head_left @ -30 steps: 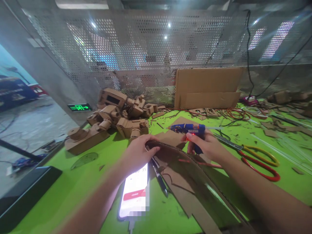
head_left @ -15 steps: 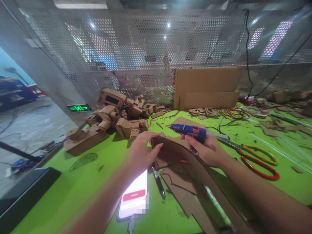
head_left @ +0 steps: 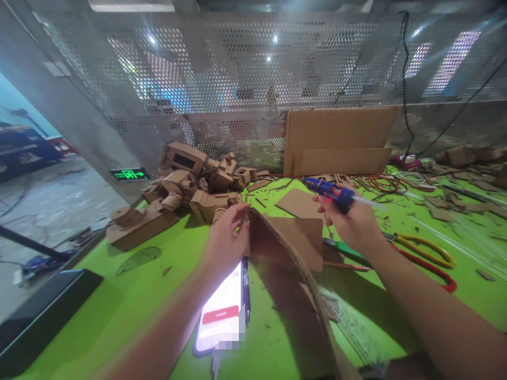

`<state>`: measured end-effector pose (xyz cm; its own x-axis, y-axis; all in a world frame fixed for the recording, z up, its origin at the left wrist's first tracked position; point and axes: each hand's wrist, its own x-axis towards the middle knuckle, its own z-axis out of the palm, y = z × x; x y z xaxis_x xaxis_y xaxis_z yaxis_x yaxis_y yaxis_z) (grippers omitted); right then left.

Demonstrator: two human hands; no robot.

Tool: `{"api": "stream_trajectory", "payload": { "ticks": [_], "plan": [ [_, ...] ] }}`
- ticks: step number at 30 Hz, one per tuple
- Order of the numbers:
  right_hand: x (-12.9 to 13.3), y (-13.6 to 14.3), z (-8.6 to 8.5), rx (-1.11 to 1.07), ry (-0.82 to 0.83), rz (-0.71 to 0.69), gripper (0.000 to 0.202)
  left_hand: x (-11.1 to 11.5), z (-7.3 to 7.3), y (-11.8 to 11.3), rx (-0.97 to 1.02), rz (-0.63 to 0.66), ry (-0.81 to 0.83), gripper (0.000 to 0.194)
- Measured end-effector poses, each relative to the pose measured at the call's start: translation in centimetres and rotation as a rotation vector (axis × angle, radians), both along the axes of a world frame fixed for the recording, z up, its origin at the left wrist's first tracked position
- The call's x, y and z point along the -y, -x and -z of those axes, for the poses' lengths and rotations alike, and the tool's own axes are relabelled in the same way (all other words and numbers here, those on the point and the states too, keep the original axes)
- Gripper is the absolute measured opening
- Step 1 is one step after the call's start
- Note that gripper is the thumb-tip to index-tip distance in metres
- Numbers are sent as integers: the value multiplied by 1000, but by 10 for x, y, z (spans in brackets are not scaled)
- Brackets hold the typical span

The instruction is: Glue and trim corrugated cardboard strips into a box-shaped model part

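Note:
My left hand (head_left: 228, 235) pinches the near end of a long, bent cardboard strip (head_left: 266, 240) between thumb and fingers. The strip stands on edge and curves down toward me. My right hand (head_left: 354, 224) is wrapped round a blue hot glue gun (head_left: 330, 193), its nozzle pointing left and a clear glue stick jutting from its back. The gun is held above the table, apart from the strip. Beneath my left hand lie a lit phone (head_left: 217, 327) and a pen (head_left: 247, 298). A green-handled tool (head_left: 348, 252) and a pencil (head_left: 350, 267) rest below my right wrist.
Cardboard models (head_left: 174, 192) are piled at the back left. Scissors (head_left: 430, 252) with red and yellow handles lie right. A clear ruler (head_left: 358, 332) is near the front. A cardboard sheet (head_left: 340, 134) leans on the perforated screen. Scraps and cables cover the back right.
My right hand has moved the glue gun up and right, away from the strip. My left hand has tilted the strip and lifted it off the tools and ruler beneath.

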<state>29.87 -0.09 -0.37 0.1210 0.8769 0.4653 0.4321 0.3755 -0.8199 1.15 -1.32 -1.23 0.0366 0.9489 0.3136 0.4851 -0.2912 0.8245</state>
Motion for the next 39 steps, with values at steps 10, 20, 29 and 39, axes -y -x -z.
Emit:
{"api": "stream_trajectory", "payload": {
  "ticks": [10,20,29,39],
  "plan": [
    [15,16,-13,-465,439,-335,59,9,-3,-6,353,115,-230,32],
    [34,43,-7,-91,666,-337,34,24,2,-15,-141,219,-598,46],
    [32,39,4,-7,526,-290,23,29,-8,-7,-476,538,-502,57],
    [28,42,12,-144,399,-333,18,16,1,-10,-146,483,-365,21]
  ]
}}
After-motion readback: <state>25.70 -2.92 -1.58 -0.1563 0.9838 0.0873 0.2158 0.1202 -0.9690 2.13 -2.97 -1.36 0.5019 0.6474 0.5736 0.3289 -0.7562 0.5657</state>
